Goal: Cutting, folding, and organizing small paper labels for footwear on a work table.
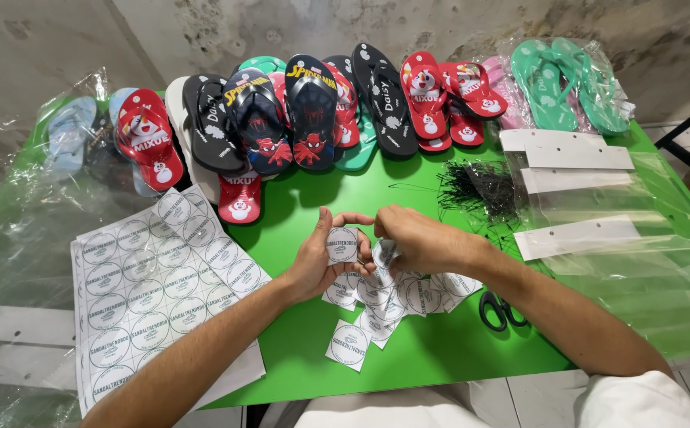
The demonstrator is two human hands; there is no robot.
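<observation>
Hands, head view: left hand [319,257] pinches one cut-out round label [343,244] upright between thumb and fingertips; right hand [416,238] closes on a second, curled label piece [383,253] just beside it, the fingertips of both hands nearly meeting above the middle of the green desk [440,349]. Beneath the hands: a loose pile of cut square labels [392,295], overlapping, with one single label [350,344] lying apart toward the near edge. To the left: an uncut sheet of round labels [151,289], its near corner overhanging the front edge of the desk, white card strips under it. To the right: black-handled scissors [497,309], partly hidden under the right forearm. Beyond the right hand: a tangle of thin black ties [480,186]. Far edge: a row of flip-flops [313,119] in black, red, navy and teal, leaning against the wall and filling it side to side, with one red flip-flop [240,198] lying forward of the row. Right side: clear plastic bags with white header cards [583,198], stacked out to the right edge. Left side: crumpled clear plastic [20,230] over the edge. Open green surface: a band between the flip-flops and the hands, and a strip along the near edge right of the single label.
</observation>
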